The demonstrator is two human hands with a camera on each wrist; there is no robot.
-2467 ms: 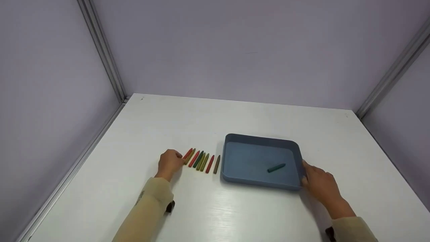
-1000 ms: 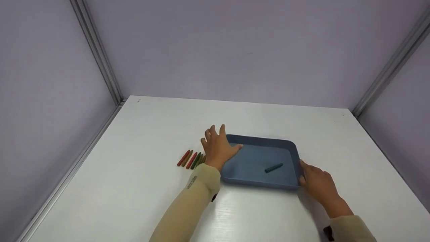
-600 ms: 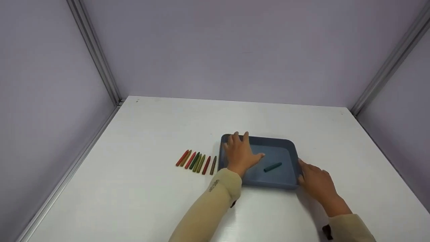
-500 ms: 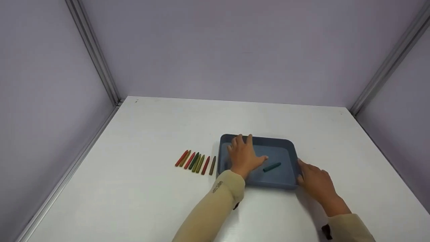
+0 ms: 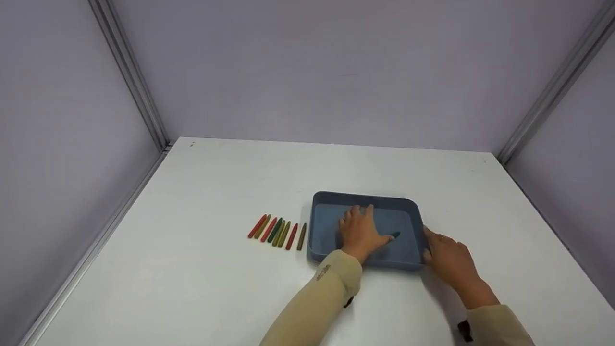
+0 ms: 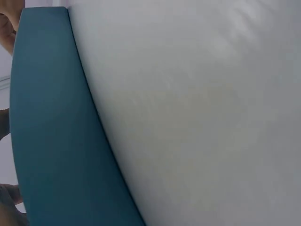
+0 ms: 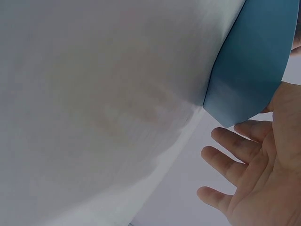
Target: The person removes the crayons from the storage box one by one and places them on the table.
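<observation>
Left hand (image 5: 361,234) reaches into the tray (image 5: 365,198), fingers spread, thumb beside the green crayon (image 5: 395,235), nothing gripped; pinching it comes next. Right hand (image 5: 447,257) steadies the rim, fingers relaxed.

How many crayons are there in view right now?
8. Seven lie in a row on the table, left of the blue tray: the row. One green crayon lies in the tray, mostly hidden by the left hand.
</observation>
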